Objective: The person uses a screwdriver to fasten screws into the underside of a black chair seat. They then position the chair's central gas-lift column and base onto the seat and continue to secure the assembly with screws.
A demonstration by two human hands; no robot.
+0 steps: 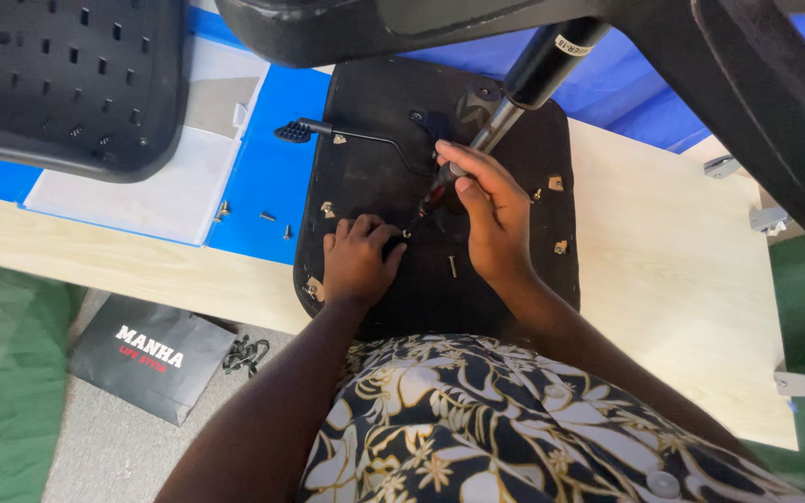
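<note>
Left hand (358, 261) palm down, fingers curled, pressing flat. Right hand (486, 207) closed in a fist grip, wrist bent, forearm angled in from lower right

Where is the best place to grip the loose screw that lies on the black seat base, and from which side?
Pinch the loose screw across the middle of its thin shank, coming from above: it lies flat on the seat base in the gap between the left hand and right hand.
</note>
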